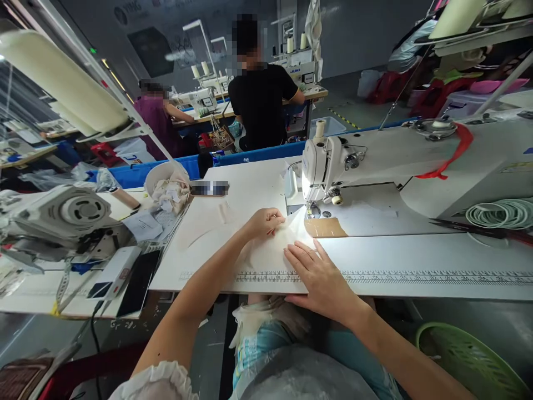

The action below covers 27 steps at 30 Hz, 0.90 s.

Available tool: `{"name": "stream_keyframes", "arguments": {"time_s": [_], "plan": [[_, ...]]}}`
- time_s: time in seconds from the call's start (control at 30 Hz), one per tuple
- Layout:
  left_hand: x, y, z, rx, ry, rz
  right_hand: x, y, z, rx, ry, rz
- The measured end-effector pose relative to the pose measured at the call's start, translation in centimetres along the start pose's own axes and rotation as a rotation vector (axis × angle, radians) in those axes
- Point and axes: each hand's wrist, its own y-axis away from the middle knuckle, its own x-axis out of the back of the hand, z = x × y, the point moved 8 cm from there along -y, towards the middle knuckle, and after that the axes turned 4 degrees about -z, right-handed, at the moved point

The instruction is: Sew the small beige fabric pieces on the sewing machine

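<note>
While both hands rest on it, the pale fabric piece (272,247) lies flat on the white surface (416,261), soft and matte, its far corner lit just below the needle area of the sewing machine (328,166). The left hand (263,222) sits on the cloth's far left edge, its fingers (277,218) curled narrow and pinching a fold of the fabric. The right hand (320,275) lies palm down on the cloth's near right part, its fingers (297,255) stretched flat and slightly spread, pressing rather than gripping. Just beyond the right fingers a tan, smooth patch (327,228) is stuck to the machine bed. Beneath the right palm a printed ruler strip (416,276) runs along the surface's straight near edge. Right of the right hand the surface is bare and smooth, with wide open room; farther off lies a coil of pale green cord (502,214). Left of the left fingers the surface stays open up to a heap of crumpled cream scraps (170,191). Below the near edge, crinkled cloth (258,319) lies in the lap.
</note>
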Motion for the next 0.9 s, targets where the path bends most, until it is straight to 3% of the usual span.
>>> {"name": "stream_keyframes", "arguments": {"time_s": [0.13,0.2,0.27,0.37,0.47,0.53,0.6,0.73,0.83,0.9], "plan": [[0.7,3.4,-0.5,-0.003,0.165,-0.026,1.6,1.5,-2.3,0.034,-0.096,0.115],[1.5,7.2,-1.5,0.017,0.195,-0.073,2.4,2.9,-3.3,0.039,-0.353,0.167],[1.9,12.3,-3.3,0.081,0.227,-0.172,1.8,4.8,-3.3,-0.076,-0.735,0.106],[1.5,20.7,-6.2,0.182,0.256,-0.329,-2.9,9.0,-2.7,-0.444,-1.252,-0.148],[-0.6,25.8,-10.1,0.321,0.235,-0.366,-8.9,14.0,-1.3,-0.867,-1.493,-0.207],[-3.0,26.1,-13.1,0.378,0.216,-0.338,-12.6,16.5,0.3,-1.074,-1.501,-0.125],[-6.0,24.4,-16.1,0.394,0.218,-0.317,-15.9,18.0,1.9,-1.214,-1.420,-0.069],[-11.5,20.4,-21.4,0.442,0.191,-0.344,-19.9,18.4,3.0,-1.253,-1.339,-0.159],[-13.2,19.5,-23.3,0.427,0.158,-0.368,-18.8,17.9,2.4,-1.196,-1.306,-0.253],[-13.3,19.9,-23.9,0.421,0.037,-0.369,-15.3,16.7,1.7,-1.070,-1.284,-0.325]]}}
